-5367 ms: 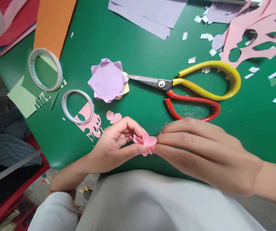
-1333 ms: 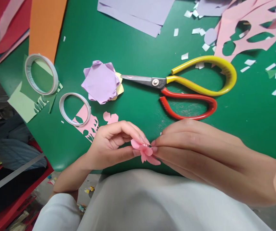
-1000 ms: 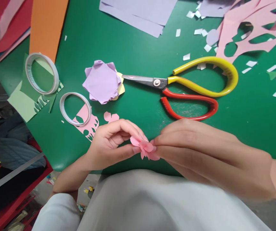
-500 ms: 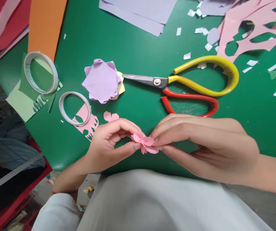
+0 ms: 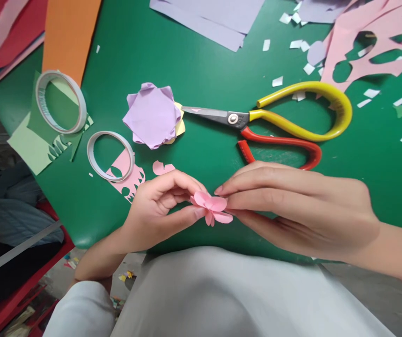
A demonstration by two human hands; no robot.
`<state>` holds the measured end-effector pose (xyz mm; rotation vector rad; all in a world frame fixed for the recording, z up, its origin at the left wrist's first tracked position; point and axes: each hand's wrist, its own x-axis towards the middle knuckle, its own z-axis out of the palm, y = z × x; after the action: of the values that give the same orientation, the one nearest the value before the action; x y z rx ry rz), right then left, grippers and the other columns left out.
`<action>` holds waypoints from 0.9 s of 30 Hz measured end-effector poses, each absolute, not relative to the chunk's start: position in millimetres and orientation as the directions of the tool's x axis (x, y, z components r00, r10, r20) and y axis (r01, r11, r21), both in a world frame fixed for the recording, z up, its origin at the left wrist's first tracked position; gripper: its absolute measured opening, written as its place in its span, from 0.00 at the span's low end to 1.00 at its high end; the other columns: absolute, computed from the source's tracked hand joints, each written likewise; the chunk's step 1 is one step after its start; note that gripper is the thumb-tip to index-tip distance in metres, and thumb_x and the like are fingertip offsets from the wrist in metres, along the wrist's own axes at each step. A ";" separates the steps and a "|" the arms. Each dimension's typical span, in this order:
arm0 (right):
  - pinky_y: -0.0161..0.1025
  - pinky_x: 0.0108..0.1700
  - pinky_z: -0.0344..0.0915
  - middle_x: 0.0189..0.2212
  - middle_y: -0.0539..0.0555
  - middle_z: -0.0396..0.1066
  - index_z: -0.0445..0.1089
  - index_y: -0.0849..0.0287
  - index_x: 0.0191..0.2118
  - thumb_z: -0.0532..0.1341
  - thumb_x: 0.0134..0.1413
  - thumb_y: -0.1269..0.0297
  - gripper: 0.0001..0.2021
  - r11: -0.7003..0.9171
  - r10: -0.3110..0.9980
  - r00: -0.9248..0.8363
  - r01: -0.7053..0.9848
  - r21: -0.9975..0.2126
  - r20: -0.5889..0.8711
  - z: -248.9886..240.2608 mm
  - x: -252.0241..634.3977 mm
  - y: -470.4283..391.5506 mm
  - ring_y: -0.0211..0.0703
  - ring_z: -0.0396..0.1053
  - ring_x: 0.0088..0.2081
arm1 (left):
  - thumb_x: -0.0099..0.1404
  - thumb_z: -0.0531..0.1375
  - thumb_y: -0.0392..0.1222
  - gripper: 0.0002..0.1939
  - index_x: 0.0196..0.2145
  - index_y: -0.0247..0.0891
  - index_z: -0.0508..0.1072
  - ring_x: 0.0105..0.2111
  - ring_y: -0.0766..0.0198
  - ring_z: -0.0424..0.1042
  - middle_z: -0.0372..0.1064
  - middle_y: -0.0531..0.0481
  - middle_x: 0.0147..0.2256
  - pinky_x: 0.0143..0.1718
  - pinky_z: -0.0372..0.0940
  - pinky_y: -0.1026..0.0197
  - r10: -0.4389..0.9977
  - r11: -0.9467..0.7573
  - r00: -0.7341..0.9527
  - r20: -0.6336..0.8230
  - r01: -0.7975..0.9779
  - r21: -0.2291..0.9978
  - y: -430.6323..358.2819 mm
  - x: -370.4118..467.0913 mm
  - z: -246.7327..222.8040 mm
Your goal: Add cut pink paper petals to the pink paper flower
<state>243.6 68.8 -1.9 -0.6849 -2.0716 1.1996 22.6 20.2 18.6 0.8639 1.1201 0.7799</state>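
Note:
A small pink paper flower [image 5: 212,207] with several rounded, layered petals is held in front of my lap, above the table's near edge. My left hand [image 5: 164,210] pinches its left side between thumb and index finger. From the right, my right hand [image 5: 302,210] has its thumb and fingers closed together at the petals' right edge; the thumb tip is partly hidden behind a petal. Just beyond my right hand lie scissors [image 5: 233,119] with one yellow and one red handle. A pink petal cutout [image 5: 163,167] rests on the table behind my left hand.
A purple folded-paper rosette [image 5: 153,116] touches the scissors' tip. Two tape rolls [image 5: 130,159] sit at left over green and pink scraps. Orange paper [image 5: 69,37], purple sheets [image 5: 208,18], cut pink paper [image 5: 355,51] and white bits lie farther back on the green table [image 5: 116,61].
The fingers of my right hand have shifted slightly on the flower's right edge, and its index finger has lifted off a little. The whole view has shifted slightly.

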 end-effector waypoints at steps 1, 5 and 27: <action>0.35 0.41 0.77 0.38 0.52 0.79 0.73 0.53 0.41 0.63 0.62 0.75 0.08 0.463 0.701 -0.660 0.136 -0.876 0.268 -2.5 243.2 68.8 0.39 0.78 0.38 | 0.63 0.68 0.30 0.06 0.37 0.37 0.75 0.33 0.65 0.80 0.78 0.48 0.35 0.32 0.77 0.67 0.870 0.458 0.254 -0.423 -0.096 0.884 20.0 22.9 18.3; 0.36 0.38 0.75 0.36 0.51 0.78 0.74 0.51 0.38 0.63 0.62 0.73 0.07 0.471 0.714 -0.645 0.153 -0.869 0.274 -3.7 241.2 68.9 0.39 0.77 0.35 | 0.63 0.68 0.29 0.07 0.37 0.38 0.76 0.33 0.66 0.79 0.78 0.49 0.35 0.35 0.77 0.67 0.892 0.415 0.231 -0.388 -0.081 0.906 20.0 24.9 16.4; 0.37 0.39 0.75 0.36 0.53 0.77 0.72 0.55 0.41 0.63 0.60 0.75 0.08 0.296 0.768 -0.606 0.050 -0.954 0.207 -3.0 239.9 64.7 0.40 0.76 0.38 | 0.62 0.69 0.31 0.07 0.36 0.39 0.76 0.34 0.64 0.80 0.78 0.50 0.33 0.38 0.76 0.62 0.954 0.269 0.142 -0.264 -0.018 0.963 17.3 28.5 12.3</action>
<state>239.9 64.7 -3.0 -0.7295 -1.8916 1.3584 28.5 17.3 12.3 1.0458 1.1975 0.9288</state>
